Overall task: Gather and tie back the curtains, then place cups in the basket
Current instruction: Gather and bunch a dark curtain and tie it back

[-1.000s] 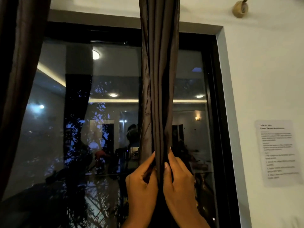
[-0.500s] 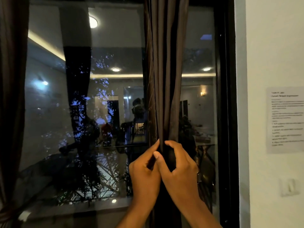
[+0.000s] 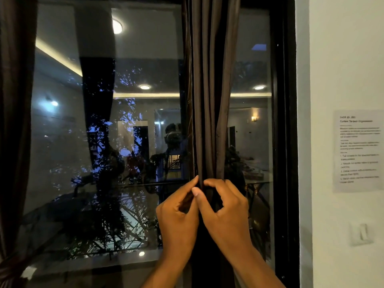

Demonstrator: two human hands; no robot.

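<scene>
In the head view, a dark brown curtain [image 3: 209, 90] is seen hanging in tight vertical folds down the centre of the frame, in front of a black-framed window [image 3: 283, 121]. The gathered folds are gripped in the lower centre of the frame by both hands. The left hand [image 3: 178, 221] is placed on the left side of the bundle, its thumb and forefinger pinched against the fabric with the fingertip raised along a fold. The right hand [image 3: 226, 215] is set just beside it on the right, touching it, with the fingers curled over the front of the folds and the thumb pressed in from below. A second curtain [image 3: 14, 121] is seen along the left edge of the frame, already cinched by a tie-back [image 3: 8, 265] at the lower left corner. On the white wall at the right, a printed instruction sheet [image 3: 358, 150] is posted, and a light switch [image 3: 362, 233] is mounted below it. No cups or basket can be made out in this view.
</scene>
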